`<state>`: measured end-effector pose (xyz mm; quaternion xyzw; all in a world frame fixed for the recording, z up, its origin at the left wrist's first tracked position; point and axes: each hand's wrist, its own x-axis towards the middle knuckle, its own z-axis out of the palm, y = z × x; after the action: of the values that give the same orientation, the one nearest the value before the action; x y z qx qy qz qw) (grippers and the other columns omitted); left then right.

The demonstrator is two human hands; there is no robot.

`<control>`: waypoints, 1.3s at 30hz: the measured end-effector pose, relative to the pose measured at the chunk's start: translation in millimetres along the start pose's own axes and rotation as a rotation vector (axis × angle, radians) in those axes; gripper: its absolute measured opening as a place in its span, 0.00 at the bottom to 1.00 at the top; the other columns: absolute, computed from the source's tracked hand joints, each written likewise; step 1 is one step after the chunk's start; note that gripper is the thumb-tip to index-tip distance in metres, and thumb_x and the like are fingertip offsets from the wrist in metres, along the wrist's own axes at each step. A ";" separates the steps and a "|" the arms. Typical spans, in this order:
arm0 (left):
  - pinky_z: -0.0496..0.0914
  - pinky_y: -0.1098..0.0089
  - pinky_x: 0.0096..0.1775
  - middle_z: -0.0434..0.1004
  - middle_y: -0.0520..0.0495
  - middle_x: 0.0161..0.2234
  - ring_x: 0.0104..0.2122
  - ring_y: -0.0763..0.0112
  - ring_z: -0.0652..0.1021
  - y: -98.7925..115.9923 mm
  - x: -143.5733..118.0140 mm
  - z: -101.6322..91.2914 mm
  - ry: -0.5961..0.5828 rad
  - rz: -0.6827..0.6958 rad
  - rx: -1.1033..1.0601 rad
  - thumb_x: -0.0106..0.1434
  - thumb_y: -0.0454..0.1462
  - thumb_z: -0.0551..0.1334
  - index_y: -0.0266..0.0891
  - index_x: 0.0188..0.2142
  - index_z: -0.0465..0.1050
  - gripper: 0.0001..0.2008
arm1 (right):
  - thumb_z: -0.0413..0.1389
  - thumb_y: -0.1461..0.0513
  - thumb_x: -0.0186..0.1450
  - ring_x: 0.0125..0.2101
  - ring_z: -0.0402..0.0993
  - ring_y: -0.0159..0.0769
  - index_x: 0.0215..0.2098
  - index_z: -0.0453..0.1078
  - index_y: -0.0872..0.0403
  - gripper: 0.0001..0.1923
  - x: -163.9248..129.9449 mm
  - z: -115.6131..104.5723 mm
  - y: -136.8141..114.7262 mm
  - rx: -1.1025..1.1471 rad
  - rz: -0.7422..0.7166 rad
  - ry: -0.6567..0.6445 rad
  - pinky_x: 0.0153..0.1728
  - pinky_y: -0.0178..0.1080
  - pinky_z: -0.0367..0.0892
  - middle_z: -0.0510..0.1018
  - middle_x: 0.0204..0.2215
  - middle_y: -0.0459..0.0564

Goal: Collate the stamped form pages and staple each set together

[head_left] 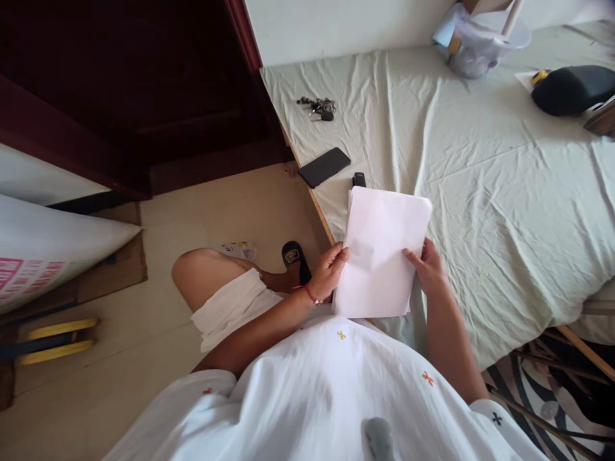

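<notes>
A stack of white paper sheets (384, 256) is held up between my two hands, over the near edge of the cloth-covered bed. My left hand (329, 272), with a red cord bracelet at its wrist, grips the left edge of the stack. On the opposite edge, my right hand (427, 266) is closed with the thumb lying on top and the fingers mostly hidden underneath. Just beyond the top of the paper lies a small black object (359, 179), partly covered by the sheets; it looks like a stapler. A black smartphone (325, 167) rests to its left.
A bunch of keys (319, 107) lies farther back on the pale green sheet (480, 166). At the back right stand a clear plastic tub (480, 48) and a black rounded object (574, 89). A large white sack (57, 243) leans at the left on the tiled floor (177, 218).
</notes>
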<state>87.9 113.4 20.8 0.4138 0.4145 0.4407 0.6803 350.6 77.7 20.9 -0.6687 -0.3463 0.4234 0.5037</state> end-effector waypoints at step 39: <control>0.75 0.51 0.54 0.86 0.38 0.42 0.48 0.49 0.83 8.4 50.9 7.8 -0.151 -0.247 -0.204 0.48 0.54 0.77 0.35 0.41 0.82 0.29 | 0.71 0.45 0.55 0.21 0.78 0.38 0.25 0.78 0.55 0.22 15.9 -20.6 -43.5 0.060 0.220 -0.302 0.19 0.36 0.74 0.83 0.24 0.51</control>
<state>106.6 162.1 20.8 0.3206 0.3628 0.3612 0.7969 374.2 95.1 62.3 -0.6160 -0.3298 0.5818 0.4163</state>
